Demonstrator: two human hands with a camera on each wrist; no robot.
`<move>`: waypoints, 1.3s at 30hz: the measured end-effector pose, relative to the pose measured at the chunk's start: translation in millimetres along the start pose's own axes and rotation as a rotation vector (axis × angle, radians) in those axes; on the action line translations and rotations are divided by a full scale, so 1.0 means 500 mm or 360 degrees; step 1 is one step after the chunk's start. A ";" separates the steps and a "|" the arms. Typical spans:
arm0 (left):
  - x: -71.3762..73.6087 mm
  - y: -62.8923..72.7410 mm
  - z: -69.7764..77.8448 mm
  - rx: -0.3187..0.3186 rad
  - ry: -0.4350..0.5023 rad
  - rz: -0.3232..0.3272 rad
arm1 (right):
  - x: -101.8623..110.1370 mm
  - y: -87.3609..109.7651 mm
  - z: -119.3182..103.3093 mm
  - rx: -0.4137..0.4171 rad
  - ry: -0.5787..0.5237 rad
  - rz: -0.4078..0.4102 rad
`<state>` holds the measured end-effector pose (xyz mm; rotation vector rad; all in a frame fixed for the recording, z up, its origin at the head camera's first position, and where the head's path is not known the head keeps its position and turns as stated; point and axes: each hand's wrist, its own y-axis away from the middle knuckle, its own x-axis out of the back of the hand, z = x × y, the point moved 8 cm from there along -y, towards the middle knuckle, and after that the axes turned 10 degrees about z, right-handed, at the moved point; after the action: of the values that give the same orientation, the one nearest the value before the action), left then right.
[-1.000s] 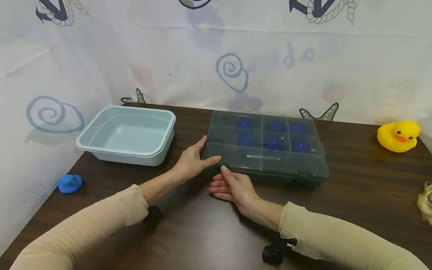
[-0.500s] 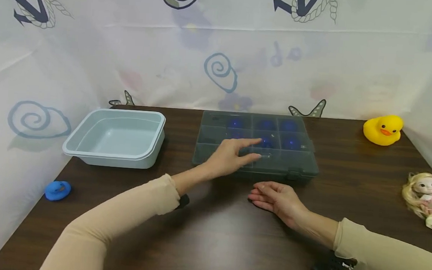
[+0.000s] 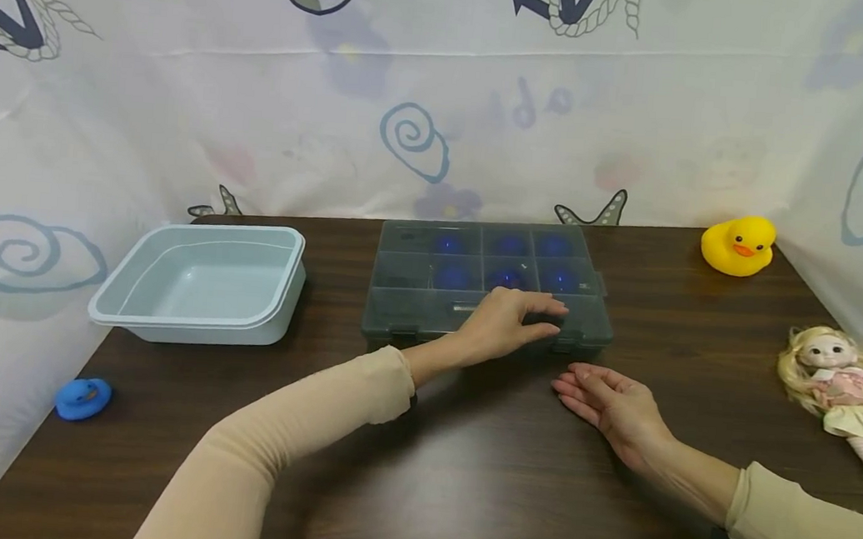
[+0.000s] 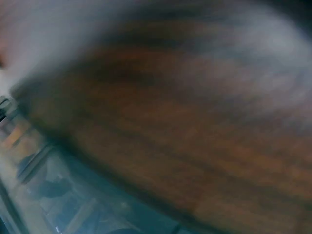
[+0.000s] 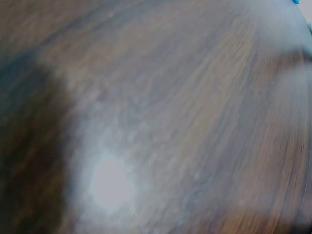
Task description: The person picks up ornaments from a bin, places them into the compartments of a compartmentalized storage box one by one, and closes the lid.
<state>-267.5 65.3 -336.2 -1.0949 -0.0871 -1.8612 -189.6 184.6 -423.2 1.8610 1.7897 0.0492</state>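
Note:
A dark, see-through compartment box (image 3: 414, 306) lies with its lid down at the back middle of the table, and several blue items show through it. Over its front right part reaches my left hand (image 3: 499, 323), thumb and fingers spread apart near the front latch (image 3: 567, 342). My right hand (image 3: 617, 406) is just in front of the box's right corner, palm turned inward, fingers loosely extended and holding nothing. The left wrist view is blurred and catches the box (image 4: 87, 195) at its lower left. Only blurred table (image 5: 195, 122) fills most of the right wrist view.
A pale blue open basin (image 3: 198, 324) stands at the left, with a small blue duck (image 3: 82, 399) in front of it. Toward the right are a yellow rubber duck (image 3: 738, 246) and a blond doll (image 3: 844, 390). White printed cloth (image 3: 299, 127) closes off the back and sides.
From the box's left front corner, my left hand has moved right across its front. My right hand has also shifted right. The whole scene has slid left as the head turned.

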 end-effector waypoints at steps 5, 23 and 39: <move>-0.001 0.002 0.002 -0.0085 -0.0030 0.0029 | -0.003 -0.005 -0.004 0.0023 -0.0017 0.0035; 0.001 -0.003 0.002 -0.0150 -0.0087 -0.0004 | -0.019 -0.009 0.002 -0.0045 -0.0196 0.0076; 0.002 0.000 0.002 -0.0207 -0.0081 0.0043 | -0.017 -0.007 0.007 -0.0053 -0.0196 0.0134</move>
<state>-266.8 65.2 -334.8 -1.2272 0.0196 -1.8359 -192.4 175.2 -424.6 1.8734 1.6178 -0.0044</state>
